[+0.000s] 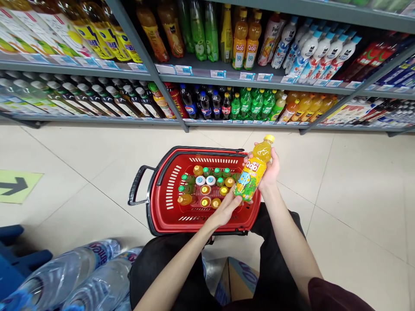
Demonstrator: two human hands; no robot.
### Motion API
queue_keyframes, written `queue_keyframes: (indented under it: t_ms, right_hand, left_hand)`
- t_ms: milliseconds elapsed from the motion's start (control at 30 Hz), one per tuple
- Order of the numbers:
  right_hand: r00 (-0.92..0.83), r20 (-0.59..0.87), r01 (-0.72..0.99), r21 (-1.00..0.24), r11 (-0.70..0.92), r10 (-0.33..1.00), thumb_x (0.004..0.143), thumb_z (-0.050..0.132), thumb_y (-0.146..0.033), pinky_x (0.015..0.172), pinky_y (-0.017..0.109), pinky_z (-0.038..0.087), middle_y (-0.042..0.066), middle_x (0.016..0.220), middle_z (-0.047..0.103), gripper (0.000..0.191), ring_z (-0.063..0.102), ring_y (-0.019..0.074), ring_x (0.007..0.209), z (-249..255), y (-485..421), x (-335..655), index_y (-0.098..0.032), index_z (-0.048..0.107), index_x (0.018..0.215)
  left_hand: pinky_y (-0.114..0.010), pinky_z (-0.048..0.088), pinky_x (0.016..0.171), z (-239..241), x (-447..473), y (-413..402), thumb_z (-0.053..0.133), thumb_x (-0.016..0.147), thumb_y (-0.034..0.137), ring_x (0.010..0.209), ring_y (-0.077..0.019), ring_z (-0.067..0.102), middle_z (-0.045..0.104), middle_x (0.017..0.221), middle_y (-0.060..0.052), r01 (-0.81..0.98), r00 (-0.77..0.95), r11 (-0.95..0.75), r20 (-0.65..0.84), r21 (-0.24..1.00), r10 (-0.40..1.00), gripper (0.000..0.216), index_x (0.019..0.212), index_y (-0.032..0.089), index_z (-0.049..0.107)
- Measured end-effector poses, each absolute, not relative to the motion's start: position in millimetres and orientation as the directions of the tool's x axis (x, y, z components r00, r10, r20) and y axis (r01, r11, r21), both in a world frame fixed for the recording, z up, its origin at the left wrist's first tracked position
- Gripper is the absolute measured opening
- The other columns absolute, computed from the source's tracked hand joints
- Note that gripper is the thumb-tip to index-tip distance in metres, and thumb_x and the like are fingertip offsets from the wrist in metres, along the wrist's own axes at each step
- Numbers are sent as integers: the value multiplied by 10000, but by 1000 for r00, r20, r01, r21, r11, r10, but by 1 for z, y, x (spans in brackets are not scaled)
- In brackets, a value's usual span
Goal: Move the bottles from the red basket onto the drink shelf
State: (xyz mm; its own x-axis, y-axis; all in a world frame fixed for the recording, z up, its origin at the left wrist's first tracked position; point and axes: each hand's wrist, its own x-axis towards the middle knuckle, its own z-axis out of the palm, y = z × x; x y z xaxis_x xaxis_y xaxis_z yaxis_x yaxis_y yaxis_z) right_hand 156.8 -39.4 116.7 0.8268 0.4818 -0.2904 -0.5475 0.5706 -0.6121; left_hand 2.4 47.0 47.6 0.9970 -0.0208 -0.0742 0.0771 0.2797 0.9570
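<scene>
A bottle of orange Qoo juice (251, 175) with a yellow cap is tilted between both my hands, above the right end of a red shopping basket (175, 222). My left hand (227, 207) grips the bottle near its base. Around its upper side and back, my right hand (271, 170) is closed, with some fingers hidden behind it. Inside the basket stand several bottles, among them green-capped bottles (218, 172), white-capped ones (210, 180) and yellow-capped juice bottles (205, 190). The basket's black handle (138, 185) sticks out to the left.
Ahead are shelves (207, 80) of drinks, with two similar Qoo bottles (252, 41) on the upper level and soda bottles (256, 103) below. Large water bottles (97, 276) stand at lower left. A cardboard box (238, 280) sits between my legs. A floor arrow (14, 185) lies left.
</scene>
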Motion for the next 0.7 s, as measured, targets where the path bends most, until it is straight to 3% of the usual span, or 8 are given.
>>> queue_keyframes:
  t_ms: [167,367,433,533,633,700]
  right_hand:
    - [856,-313,-515,-600,612,412,800,649,-603,726,356,562,-21,733,659,493,681,190,706,115,-38,158,-249,624,1143]
    - [846,-340,-527,-654,543,411,808,674,-611,681,326,570,-10,720,678,433,713,199,746,111,-32,155,-245,619,1033]
    - [841,-320,-524,-684,507,437,813,678,-604,665,316,568,-3,718,683,431,717,201,753,110,-30,153,-239,627,1035]
    - [817,-289,-539,-691,482,500,813,679,-604,658,314,567,11,748,696,444,712,202,767,110,-29,152,-224,638,1041]
    - [782,-257,-567,-671,478,567,828,642,-642,665,318,567,5,771,693,514,697,194,761,110,-31,152,-229,639,1134]
    - [783,-229,-557,-672,489,578,841,612,-672,669,321,563,-11,762,675,572,686,190,750,110,-34,151,-250,620,1228]
  left_hand:
    - [-390,481,908,53,1,52,595,972,544,951,-238,620,605,1387,-155,96,979,19,-98,995,178,727,1565,190,366]
    - [-363,508,777,54,2,50,713,890,497,796,-221,642,715,1096,-97,196,950,-86,-167,977,266,742,1493,171,428]
    - [-360,501,755,52,2,48,698,892,542,777,-225,647,724,999,-80,199,952,-31,-186,980,245,733,1466,160,452]
    - [-343,476,716,48,1,43,609,928,637,697,-196,635,726,933,-78,128,979,234,-160,964,123,710,1427,148,487]
    - [-325,434,657,46,0,35,515,929,745,607,-167,623,729,957,-123,62,998,508,-65,859,-12,750,1339,119,559]
    - [-325,405,632,46,0,30,483,914,789,571,-164,622,729,984,-158,73,996,606,-22,792,-91,787,1269,99,609]
